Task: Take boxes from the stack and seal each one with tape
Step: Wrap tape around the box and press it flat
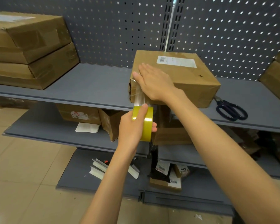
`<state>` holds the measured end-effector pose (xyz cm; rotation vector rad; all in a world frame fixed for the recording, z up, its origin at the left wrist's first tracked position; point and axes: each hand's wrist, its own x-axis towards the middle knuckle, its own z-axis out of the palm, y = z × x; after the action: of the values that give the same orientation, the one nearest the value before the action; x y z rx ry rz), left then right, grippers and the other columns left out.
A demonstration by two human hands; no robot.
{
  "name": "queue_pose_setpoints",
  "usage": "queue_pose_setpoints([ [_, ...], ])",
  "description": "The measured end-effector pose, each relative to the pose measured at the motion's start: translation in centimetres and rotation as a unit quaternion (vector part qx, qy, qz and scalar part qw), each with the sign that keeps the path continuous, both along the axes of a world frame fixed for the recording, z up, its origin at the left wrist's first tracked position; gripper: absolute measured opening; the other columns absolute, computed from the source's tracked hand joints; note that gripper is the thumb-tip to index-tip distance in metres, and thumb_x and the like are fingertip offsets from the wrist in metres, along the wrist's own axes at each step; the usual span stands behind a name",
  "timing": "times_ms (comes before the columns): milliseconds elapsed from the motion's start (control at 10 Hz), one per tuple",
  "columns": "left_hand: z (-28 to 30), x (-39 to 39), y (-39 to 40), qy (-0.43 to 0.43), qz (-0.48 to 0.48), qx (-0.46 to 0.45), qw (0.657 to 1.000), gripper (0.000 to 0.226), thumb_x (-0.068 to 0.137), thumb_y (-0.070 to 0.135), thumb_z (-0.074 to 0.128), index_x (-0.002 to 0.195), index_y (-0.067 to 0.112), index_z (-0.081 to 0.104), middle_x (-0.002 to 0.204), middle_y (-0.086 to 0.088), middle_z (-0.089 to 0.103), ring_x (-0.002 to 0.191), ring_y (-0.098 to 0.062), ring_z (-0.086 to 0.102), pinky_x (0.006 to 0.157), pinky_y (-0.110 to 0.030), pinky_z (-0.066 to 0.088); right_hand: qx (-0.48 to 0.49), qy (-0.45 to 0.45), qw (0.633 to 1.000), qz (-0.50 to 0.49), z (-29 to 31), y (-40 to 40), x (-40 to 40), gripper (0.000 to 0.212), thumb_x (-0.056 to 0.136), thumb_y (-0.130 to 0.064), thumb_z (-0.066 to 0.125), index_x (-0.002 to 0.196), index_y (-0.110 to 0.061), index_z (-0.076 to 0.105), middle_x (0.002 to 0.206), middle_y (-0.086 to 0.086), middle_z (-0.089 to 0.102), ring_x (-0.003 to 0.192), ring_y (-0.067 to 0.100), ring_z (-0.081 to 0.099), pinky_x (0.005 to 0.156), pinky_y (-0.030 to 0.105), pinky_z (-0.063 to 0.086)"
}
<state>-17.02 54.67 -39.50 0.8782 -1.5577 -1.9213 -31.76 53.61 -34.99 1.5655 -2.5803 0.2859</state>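
left hand [132, 126] bare | right hand [153, 83] bare | forearms unsleeved

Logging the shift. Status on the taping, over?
Left hand grips tape roll. Right hand flat on box, pressing strip. Scissors beside box, clear.

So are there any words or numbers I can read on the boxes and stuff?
None can be read.
White label with a barcode on the box under the right hand: print too small.
Red-and-white sticker on the lower-shelf box: blurred.
Barcode labels on the bottom-shelf packages: too small.
Tape roll in the left hand: no print.
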Motion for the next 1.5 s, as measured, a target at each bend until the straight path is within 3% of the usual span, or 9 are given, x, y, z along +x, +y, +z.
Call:
queue_pose_setpoints([
  [200,-0.9,0.5,0.6,-0.005,0.039,-0.048,0.998,0.033,0.094,0.041,0.053,0.079,0.014,0.064,0.055,-0.004,0.068,0.054,-0.015,0.068,0.065,-0.034,0.057,0.0,0.013,1.0,0.003,0.0,0.1,0.2,0.058,0.104,-0.043,0.014,0.151,-0.009,0.022,0.159,0.006,0.02,0.146,0.017,0.016,0.116,0.03,0.012],
  [400,-1.1,0.6,1.1,-0.007,0.055,-0.046,0.997,0.034,0.094,0.04,0.054,0.076,0.012,0.063,0.051,-0.003,0.065,0.051,-0.014,0.067,0.059,-0.031,0.056,-0.001,0.018,1.0,0.0,0.1,0.2,0.4,0.057,0.104,-0.041,0.014,0.15,-0.008,0.024,0.158,0.006,0.022,0.146,0.018,0.018,0.115,0.03,0.013],
  [500,-1.1,0.6,1.2,-0.004,0.065,-0.048,0.997,0.028,0.093,0.039,0.057,0.08,0.014,0.06,0.055,-0.002,0.066,0.052,-0.015,0.068,0.059,-0.033,0.057,-0.006,0.014,1.0,-0.003,0.0,0.1,0.3,0.057,0.104,-0.042,0.015,0.15,-0.009,0.025,0.158,0.006,0.023,0.145,0.018,0.019,0.115,0.03,0.014],
  [600,-0.9,0.7,1.2,0.014,0.084,-0.06,0.995,0.02,0.09,0.035,0.063,0.093,0.021,0.048,0.075,0.001,0.065,0.052,-0.017,0.068,0.055,-0.036,0.057,-0.003,0.007,1.0,-0.006,0.0,0.0,0.2,0.059,0.104,-0.043,0.014,0.151,-0.009,0.022,0.159,0.006,0.02,0.146,0.017,0.017,0.116,0.03,0.013],
  [800,-1.3,1.0,1.3,0.059,0.071,-0.132,0.987,0.033,0.093,0.026,0.06,0.121,0.031,0.043,0.081,-0.005,0.066,0.057,-0.015,0.067,0.054,-0.035,0.059,-0.001,0.005,1.0,-0.01,-0.2,0.0,0.1,0.059,0.104,-0.044,0.014,0.152,-0.009,0.019,0.159,0.006,0.017,0.147,0.017,0.014,0.117,0.031,0.01],
  [900,-1.4,1.0,1.3,0.053,0.074,-0.14,0.986,0.029,0.094,0.026,0.06,0.12,0.028,0.048,0.095,-0.009,0.066,0.06,-0.015,0.068,0.055,-0.036,0.059,0.002,0.002,1.0,-0.009,-0.2,0.1,0.2,0.06,0.104,-0.044,0.013,0.152,-0.009,0.017,0.16,0.006,0.015,0.147,0.017,0.012,0.117,0.031,0.009],
  [1100,-1.4,0.8,1.4,0.042,0.082,-0.141,0.986,0.04,0.093,0.026,0.06,0.131,0.024,0.048,0.089,0.005,0.064,0.057,-0.012,0.068,0.058,-0.04,0.06,-0.005,0.011,1.0,-0.005,-0.1,0.1,0.4,0.058,0.104,-0.041,0.015,0.15,-0.007,0.023,0.158,0.006,0.021,0.146,0.018,0.015,0.117,0.032,0.011],
  [1500,-1.5,0.6,0.7,0.019,0.072,-0.137,0.988,0.038,0.094,0.025,0.06,0.131,0.021,0.052,0.097,0.0,0.062,0.06,-0.011,0.069,0.056,-0.038,0.06,-0.005,0.006,1.0,-0.01,-0.3,0.0,0.4,0.059,0.104,-0.043,0.014,0.152,-0.008,0.019,0.159,0.006,0.017,0.147,0.017,0.012,0.117,0.031,0.008],
])
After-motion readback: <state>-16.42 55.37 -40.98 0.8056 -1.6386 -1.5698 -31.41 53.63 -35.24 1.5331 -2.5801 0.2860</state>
